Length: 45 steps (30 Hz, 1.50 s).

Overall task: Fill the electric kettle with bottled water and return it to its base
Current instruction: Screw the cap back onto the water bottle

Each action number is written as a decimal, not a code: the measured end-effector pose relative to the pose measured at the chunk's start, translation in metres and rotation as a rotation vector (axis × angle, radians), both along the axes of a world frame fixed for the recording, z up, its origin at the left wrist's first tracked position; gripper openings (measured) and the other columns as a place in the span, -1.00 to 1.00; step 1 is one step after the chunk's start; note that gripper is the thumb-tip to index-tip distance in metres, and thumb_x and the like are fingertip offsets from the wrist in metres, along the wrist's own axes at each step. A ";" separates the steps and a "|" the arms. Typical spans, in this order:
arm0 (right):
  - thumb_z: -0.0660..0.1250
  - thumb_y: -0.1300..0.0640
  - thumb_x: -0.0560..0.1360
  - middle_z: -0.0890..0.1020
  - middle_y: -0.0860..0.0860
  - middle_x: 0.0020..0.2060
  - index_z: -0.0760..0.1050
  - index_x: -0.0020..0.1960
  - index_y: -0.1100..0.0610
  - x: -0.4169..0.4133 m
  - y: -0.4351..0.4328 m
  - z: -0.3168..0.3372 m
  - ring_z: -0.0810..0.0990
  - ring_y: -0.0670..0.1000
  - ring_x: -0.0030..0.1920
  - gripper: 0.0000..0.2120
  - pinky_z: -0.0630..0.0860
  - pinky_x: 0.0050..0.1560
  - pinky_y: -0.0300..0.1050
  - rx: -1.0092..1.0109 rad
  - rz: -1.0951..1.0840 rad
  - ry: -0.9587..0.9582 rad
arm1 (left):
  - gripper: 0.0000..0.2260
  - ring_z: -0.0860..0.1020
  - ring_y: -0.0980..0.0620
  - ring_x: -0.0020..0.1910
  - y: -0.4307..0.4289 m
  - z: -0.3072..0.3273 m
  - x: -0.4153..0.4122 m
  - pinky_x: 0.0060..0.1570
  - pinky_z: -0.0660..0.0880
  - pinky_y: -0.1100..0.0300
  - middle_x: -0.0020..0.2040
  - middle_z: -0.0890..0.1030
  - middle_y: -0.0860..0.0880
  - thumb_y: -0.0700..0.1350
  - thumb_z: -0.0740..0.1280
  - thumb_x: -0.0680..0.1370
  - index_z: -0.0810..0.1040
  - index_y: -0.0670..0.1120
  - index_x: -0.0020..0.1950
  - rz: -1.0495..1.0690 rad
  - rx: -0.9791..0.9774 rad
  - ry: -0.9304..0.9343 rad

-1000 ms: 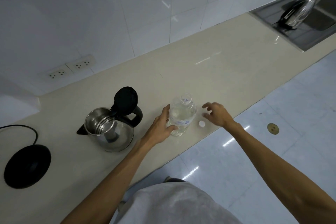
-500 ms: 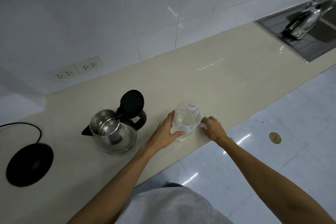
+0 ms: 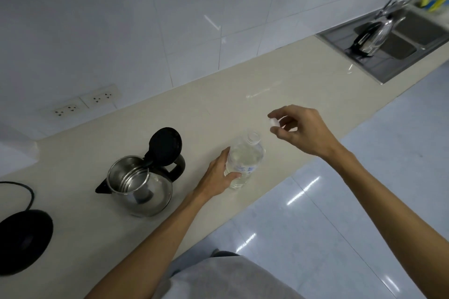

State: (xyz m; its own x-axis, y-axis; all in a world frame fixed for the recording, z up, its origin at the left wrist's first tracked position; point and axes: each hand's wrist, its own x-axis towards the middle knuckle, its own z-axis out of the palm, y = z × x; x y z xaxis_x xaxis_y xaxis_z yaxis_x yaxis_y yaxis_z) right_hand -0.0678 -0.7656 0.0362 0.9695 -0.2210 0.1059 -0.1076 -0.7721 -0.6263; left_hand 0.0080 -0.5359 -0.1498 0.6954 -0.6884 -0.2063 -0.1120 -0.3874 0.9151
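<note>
At centre frame the left hand (image 3: 218,175) wraps the side of a clear plastic water bottle (image 3: 245,160) standing uncapped on the beige tabletop (image 3: 279,85). Just above and right of its mouth, the right hand (image 3: 301,128) pinches a small white bottle cap (image 3: 274,122) between thumb and fingers. Left of the bottle stands a stainless-steel electric kettle (image 3: 143,182), black lid up. The round black kettle base (image 3: 23,240) lies at the lower left edge, well apart from the kettle.

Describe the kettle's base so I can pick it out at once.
Follow the beige countertop to its far left end, past the open steel kettle. The base is the flat black disc lying there with a black cord curling off it. Nothing stands on it, and nothing else there is flat and round.
</note>
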 end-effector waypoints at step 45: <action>-0.10 -0.30 0.61 0.50 0.11 -0.48 0.33 -0.25 0.18 0.033 0.047 0.004 0.49 0.23 -0.55 -0.40 0.08 -0.48 -0.16 -0.953 0.422 0.021 | -0.53 0.57 0.21 0.33 -0.024 0.073 0.012 0.35 0.45 0.25 0.30 0.64 0.14 -0.01 0.65 0.42 0.60 0.03 0.28 0.020 -0.230 -0.112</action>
